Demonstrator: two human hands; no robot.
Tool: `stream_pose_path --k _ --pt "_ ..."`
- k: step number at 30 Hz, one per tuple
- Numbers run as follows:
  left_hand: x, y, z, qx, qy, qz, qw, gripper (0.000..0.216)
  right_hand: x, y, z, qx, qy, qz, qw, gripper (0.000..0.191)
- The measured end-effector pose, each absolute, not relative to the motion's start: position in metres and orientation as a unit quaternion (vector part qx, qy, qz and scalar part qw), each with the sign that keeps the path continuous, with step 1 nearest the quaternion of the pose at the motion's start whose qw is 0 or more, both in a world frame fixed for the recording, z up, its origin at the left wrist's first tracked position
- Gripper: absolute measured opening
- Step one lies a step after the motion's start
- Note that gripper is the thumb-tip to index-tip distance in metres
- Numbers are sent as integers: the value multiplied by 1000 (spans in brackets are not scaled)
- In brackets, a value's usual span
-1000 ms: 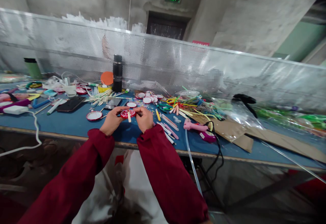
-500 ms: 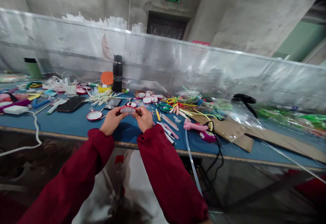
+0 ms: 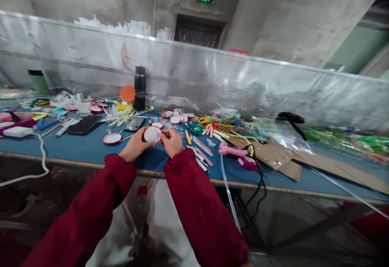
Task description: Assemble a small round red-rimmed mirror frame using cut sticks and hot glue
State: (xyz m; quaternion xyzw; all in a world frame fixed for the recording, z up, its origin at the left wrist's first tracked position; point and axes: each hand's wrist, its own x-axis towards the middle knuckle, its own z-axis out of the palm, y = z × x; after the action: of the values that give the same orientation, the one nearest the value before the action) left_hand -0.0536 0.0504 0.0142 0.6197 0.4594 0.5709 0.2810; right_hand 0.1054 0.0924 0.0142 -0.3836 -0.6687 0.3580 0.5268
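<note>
Both my hands hold one small round disc (image 3: 151,134) with a red rim, its white face turned toward me, just above the blue table (image 3: 88,147). My left hand (image 3: 133,145) pinches its left edge. My right hand (image 3: 171,140) pinches its right edge with closed fingers. Both my arms are in dark red sleeves. A similar red-rimmed disc (image 3: 112,138) lies flat on the table to the left of my hands.
More discs (image 3: 176,118) lie behind my hands, with pastel sticks (image 3: 202,147), a pink glue gun (image 3: 235,152) and its black cable to the right. A black bottle (image 3: 140,87), a phone (image 3: 84,124) and cardboard (image 3: 306,162) also sit here. A perforated metal screen (image 3: 212,76) backs the table.
The disc was red face up with a stick across it. My hands have turned it over, so its white face now shows. The hands stayed in place.
</note>
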Motion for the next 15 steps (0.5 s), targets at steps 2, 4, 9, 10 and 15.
stream_pose_path --k 2,4,9,10,15 --pt "-55 55 10 623 447 582 271 85 105 91 16 -389 -662 364 527 12" --pt "-57 58 6 620 436 593 273 90 104 90 17 -394 -657 371 524 12" --pt "-56 59 5 588 411 605 344 99 104 86 21 -407 -648 384 517 12" --pt "-55 58 5 584 408 607 352 99 104 86 22 -409 -647 385 515 12" --pt "-53 56 8 585 395 603 371 94 104 85 23 -418 -645 384 511 12"
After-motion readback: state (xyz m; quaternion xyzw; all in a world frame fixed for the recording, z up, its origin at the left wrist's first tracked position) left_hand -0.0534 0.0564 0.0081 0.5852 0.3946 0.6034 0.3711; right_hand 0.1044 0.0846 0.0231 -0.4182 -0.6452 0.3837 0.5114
